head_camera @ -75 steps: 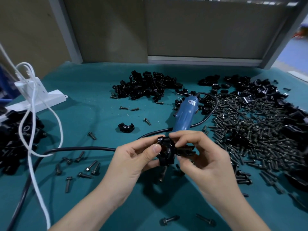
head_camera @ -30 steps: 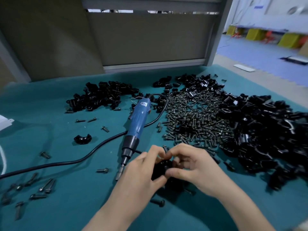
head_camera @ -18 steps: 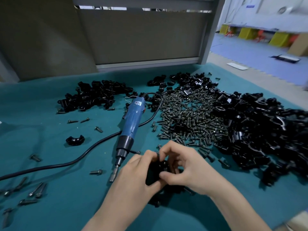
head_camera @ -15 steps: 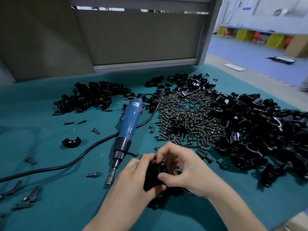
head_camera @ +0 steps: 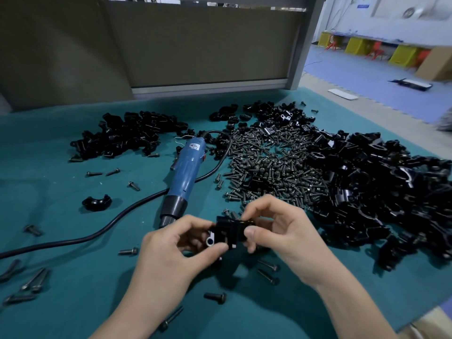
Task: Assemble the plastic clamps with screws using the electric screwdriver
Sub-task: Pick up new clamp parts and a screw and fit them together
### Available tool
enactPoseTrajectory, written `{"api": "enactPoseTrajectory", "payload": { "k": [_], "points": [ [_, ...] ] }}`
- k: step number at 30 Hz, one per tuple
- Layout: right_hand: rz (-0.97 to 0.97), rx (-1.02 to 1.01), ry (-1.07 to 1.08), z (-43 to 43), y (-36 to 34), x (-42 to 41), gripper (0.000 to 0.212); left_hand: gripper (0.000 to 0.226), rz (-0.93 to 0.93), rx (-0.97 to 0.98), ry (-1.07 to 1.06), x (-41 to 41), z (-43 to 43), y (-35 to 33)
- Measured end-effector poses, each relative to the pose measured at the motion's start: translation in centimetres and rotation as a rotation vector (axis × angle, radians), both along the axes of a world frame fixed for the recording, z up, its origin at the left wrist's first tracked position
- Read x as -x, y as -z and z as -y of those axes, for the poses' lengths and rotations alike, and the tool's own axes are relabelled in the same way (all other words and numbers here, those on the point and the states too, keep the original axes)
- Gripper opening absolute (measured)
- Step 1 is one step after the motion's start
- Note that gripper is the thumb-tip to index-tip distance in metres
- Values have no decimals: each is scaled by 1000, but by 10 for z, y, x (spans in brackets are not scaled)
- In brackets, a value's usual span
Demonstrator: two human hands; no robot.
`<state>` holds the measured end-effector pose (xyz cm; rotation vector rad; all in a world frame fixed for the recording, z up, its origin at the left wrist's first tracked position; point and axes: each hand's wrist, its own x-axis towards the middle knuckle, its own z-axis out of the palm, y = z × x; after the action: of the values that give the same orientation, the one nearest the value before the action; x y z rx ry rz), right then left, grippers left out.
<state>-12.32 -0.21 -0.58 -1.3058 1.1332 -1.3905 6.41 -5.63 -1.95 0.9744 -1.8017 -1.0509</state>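
Note:
Both hands hold one black plastic clamp just above the teal table, near its front middle. My left hand pinches the clamp's left side between thumb and fingers. My right hand grips its right side, index finger curled over the top and thumb on the front. The blue electric screwdriver lies on the table behind my left hand, tip toward me, untouched. A wide heap of dark screws lies behind my right hand.
Black clamp parts are piled at the right and at the back left. A single clamp half lies at the left. The screwdriver's black cable runs off left. Loose screws are scattered in front.
The hands have lifted and turned the clamp, so its front face and a pale hole now show. The view has shifted slightly; the screwdriver has not moved.

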Motion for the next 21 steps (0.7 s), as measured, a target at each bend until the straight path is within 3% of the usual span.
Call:
{"api": "enactPoseTrajectory", "payload": {
  "k": [5,8,10,17,21],
  "points": [
    [37,-63,-10,1,6,-4,27,40,-73,-165,25,1,-1,4],
    [-139,-63,8,3,12,-9,38,41,-155,-288,60,1,0,4],
    [-258,-55,35,4,15,-13,40,41,-150,-290,72,1,1,4],
    [-327,-44,37,2,16,-9,39,41,-102,-277,128,-3,1,1],
    [-462,-14,46,1,14,-3,39,37,-131,-310,150,-3,1,1]
  ]
}}
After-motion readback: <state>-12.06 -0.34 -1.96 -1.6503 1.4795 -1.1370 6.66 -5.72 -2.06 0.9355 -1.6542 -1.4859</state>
